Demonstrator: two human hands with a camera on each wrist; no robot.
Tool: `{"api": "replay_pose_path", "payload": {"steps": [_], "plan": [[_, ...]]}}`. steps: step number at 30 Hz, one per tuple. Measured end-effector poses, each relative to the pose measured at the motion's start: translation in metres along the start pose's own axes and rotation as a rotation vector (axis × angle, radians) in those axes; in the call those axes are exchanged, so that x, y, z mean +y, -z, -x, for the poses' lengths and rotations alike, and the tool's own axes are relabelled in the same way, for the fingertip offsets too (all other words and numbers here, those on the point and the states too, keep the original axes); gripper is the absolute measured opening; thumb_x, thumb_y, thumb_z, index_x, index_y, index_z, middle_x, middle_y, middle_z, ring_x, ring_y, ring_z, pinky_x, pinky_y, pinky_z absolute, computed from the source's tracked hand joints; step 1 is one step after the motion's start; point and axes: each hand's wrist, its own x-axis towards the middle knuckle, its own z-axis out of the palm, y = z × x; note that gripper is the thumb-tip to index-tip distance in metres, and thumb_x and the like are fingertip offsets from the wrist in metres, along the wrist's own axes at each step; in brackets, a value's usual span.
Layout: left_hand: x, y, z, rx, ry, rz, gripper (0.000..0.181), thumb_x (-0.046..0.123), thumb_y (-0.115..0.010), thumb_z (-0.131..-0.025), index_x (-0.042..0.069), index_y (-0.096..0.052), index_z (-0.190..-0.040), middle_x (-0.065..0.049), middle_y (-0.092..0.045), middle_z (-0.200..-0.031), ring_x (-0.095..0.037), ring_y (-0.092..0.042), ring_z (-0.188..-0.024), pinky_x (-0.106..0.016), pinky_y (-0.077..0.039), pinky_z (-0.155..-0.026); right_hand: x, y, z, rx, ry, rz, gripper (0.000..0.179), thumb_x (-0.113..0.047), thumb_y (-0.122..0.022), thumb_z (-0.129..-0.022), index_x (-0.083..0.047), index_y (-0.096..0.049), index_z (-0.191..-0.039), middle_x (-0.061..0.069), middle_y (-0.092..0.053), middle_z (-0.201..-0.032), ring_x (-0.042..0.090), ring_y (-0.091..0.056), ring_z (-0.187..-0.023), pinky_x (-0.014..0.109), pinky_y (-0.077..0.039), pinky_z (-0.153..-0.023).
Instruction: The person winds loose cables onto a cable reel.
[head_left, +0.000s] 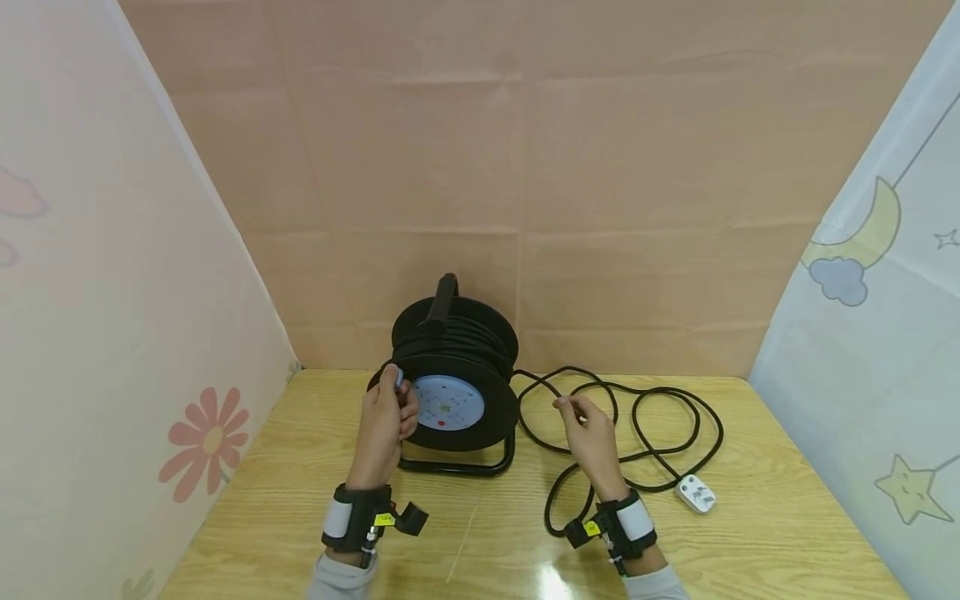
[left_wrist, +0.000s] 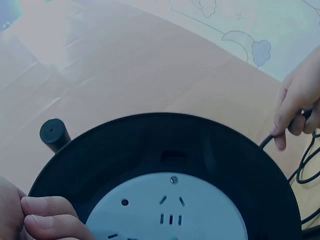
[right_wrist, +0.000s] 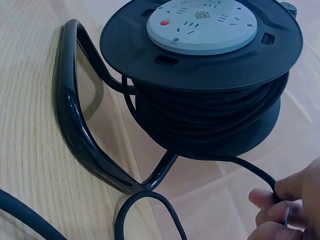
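Observation:
A black cable reel [head_left: 495,417] with a pale blue socket panel [head_left: 450,402] stands upright on the table. At its left front edge, my left hand [head_left: 386,417] grips a small light-blue knob [head_left: 399,377], mostly hidden by thumb and fingers. Curled fingers of that hand show beside the socket face in the left wrist view. To the right of the reel, my right hand [head_left: 590,437] pinches the black cable [right_wrist: 255,171] between thumb and fingers. From there the cable runs to the drum, where many turns [right_wrist: 200,117] are wound.
Loose cable loops [head_left: 693,396] spread over the right side of the wooden table [head_left: 247,508], ending in a white plug [head_left: 696,493]. The reel has a black tube stand [right_wrist: 70,110] and a top handle [head_left: 442,302]. A brown paper backdrop [head_left: 600,208] hangs behind.

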Motion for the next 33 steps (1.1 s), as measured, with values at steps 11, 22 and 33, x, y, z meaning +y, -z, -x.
{"api": "replay_pose_path", "payload": {"steps": [11,22,33], "plan": [[0.002,-0.011,0.001,-0.063,-0.06,-0.038,0.051,0.051,-0.039,-0.102,0.005,-0.039,-0.08,0.002,-0.032,-0.057,-0.007,-0.027,-0.04,-0.02,-0.019,-0.038,-0.003,-0.006,0.001,-0.06,0.041,0.02,0.028,-0.031,-0.052,-0.101,-0.012,-0.064,-0.117,0.01,-0.067,-0.113,0.03,-0.061,-0.105,0.044,-0.053,-0.071],[0.001,-0.023,0.003,-0.097,-0.086,-0.102,0.052,0.054,-0.037,-0.101,0.006,-0.038,-0.081,-0.001,-0.033,-0.058,-0.01,-0.029,-0.041,-0.021,-0.021,-0.039,-0.001,-0.01,0.004,-0.064,0.076,0.054,0.025,-0.028,-0.052,-0.102,-0.016,-0.065,-0.119,0.005,-0.045,-0.058,0.007,-0.028,-0.04,0.023,-0.026,-0.041],[0.002,-0.036,0.005,-0.127,-0.1,-0.11,0.053,0.053,-0.036,-0.102,0.004,-0.038,-0.08,-0.002,-0.033,-0.057,-0.012,-0.029,-0.041,-0.021,-0.021,-0.038,0.001,-0.018,0.004,-0.117,0.005,0.065,0.021,-0.026,-0.052,-0.101,-0.013,-0.065,-0.112,0.011,-0.059,-0.069,0.009,-0.031,-0.04,0.024,-0.029,-0.041]]}}
